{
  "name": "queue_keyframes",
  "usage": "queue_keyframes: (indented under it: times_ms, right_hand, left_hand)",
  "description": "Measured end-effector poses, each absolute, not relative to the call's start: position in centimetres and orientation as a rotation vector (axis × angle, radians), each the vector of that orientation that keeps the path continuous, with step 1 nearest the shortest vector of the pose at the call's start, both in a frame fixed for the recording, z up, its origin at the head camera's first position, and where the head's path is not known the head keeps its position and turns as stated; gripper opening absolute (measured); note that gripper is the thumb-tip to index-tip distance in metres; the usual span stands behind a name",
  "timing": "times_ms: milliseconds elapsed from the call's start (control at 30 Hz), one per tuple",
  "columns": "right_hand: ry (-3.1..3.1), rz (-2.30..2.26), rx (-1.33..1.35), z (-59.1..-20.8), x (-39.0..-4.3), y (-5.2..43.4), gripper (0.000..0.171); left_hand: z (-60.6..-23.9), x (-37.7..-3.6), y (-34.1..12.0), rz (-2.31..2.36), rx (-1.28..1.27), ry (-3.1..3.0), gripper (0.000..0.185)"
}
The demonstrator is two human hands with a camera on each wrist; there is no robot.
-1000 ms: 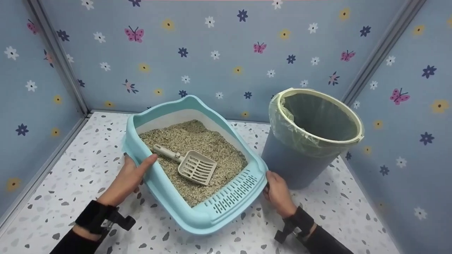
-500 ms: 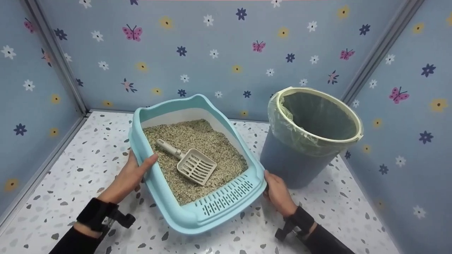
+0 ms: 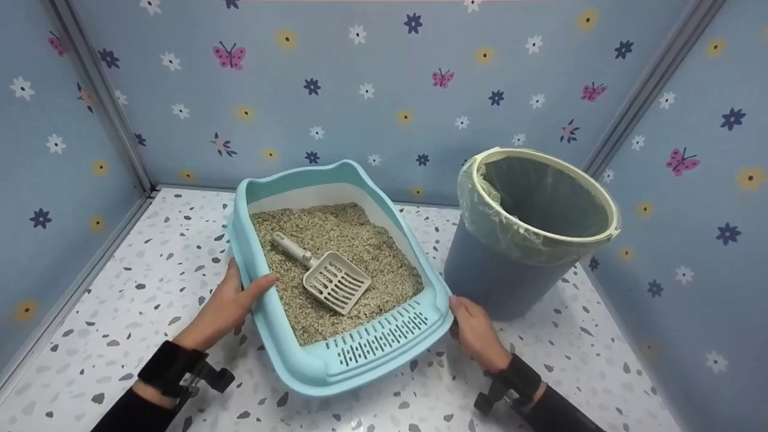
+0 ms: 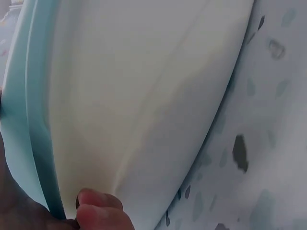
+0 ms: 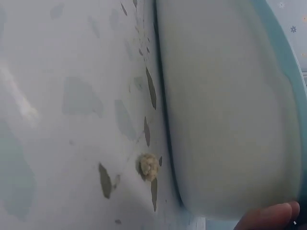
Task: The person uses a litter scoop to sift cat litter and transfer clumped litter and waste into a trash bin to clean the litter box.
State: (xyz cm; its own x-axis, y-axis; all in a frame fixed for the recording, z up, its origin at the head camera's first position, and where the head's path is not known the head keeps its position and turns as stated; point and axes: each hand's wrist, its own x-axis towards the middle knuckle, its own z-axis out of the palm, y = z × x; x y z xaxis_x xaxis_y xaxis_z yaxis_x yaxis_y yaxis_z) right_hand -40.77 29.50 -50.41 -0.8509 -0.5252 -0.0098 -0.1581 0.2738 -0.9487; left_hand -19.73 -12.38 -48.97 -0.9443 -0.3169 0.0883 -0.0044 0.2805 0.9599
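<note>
A light blue cat litter box (image 3: pixel 318 375) with a white lower body sits at an angle on the speckled surface. Tan granular litter (image 3: pixel 375 255) fills it, and a beige slotted litter scoop (image 3: pixel 337 282) lies on top, handle toward the back left. My left hand (image 3: pixel 225 309) grips the left rim, thumb over the top; in the left wrist view its curled fingers (image 4: pixel 103 211) press the white wall under the lip. My right hand (image 3: pixel 479 333) holds the front right corner of the rim; in the right wrist view only its fingertips (image 5: pixel 276 215) show, at the rim.
Close to the box's right side stands a blue trash bin (image 3: pixel 501 282) with a cream ring (image 3: pixel 558 236) over a translucent yellowish liner (image 3: pixel 486 222). Flowered panels (image 3: pixel 384 72) enclose the back and both sides. A small pale clump (image 5: pixel 149 166) lies on the surface beside the box.
The litter box has turned clockwise as seen from above, its far end swinging right and its near corner left. My left hand has moved slightly right with it; both hands keep their hold.
</note>
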Motion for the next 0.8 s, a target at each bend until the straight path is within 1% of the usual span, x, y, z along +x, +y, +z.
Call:
queue_keyframes:
  times_ms: [200, 433, 567, 800]
  right_hand:
    - [2.133, -1.613, -0.672, -50.4, -40.0, 30.1, 0.039]
    - [2.185, -1.609, -0.621, -50.1, -41.7, 28.8, 0.038]
    - [2.21, -1.589, -0.623, -50.1, -42.1, 28.6, 0.039]
    - [2.237, -1.548, -0.723, -50.2, -41.0, 29.2, 0.037]
  left_hand:
    - [-49.0, -20.4, -13.3, -1.74, 0.285, -2.286, 0.101]
    - [-49.6, -19.5, -11.8, -1.716, 0.229, -2.314, 0.106]
    - [-49.6, -18.9, -11.1, -1.721, 0.232, -2.322, 0.108]
    - [-49.4, -19.4, -11.9, -1.718, 0.257, -2.32, 0.104]
